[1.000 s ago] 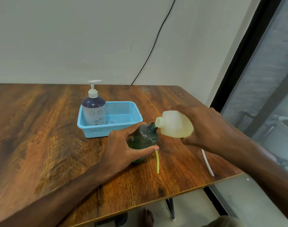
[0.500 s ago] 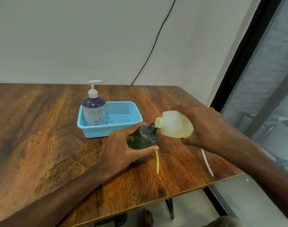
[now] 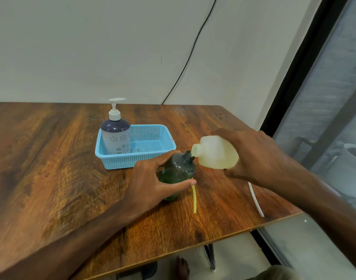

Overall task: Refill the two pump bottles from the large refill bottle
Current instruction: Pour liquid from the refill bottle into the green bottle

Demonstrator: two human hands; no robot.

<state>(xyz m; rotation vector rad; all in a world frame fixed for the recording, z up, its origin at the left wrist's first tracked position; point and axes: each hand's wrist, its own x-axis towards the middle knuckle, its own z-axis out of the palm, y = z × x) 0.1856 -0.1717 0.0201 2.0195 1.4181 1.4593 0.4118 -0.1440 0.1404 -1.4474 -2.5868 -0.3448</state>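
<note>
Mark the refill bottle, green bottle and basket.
refill bottle [image 3: 215, 156], head view, pale body behind the neck.
green bottle [image 3: 176, 171], head view, mid body between finger and thumb.
basket [image 3: 124, 161], head view, front wall.

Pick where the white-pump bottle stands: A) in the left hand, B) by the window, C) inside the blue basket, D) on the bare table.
C: the white-pump bottle stands upright inside the blue basket, at its left end.
</note>
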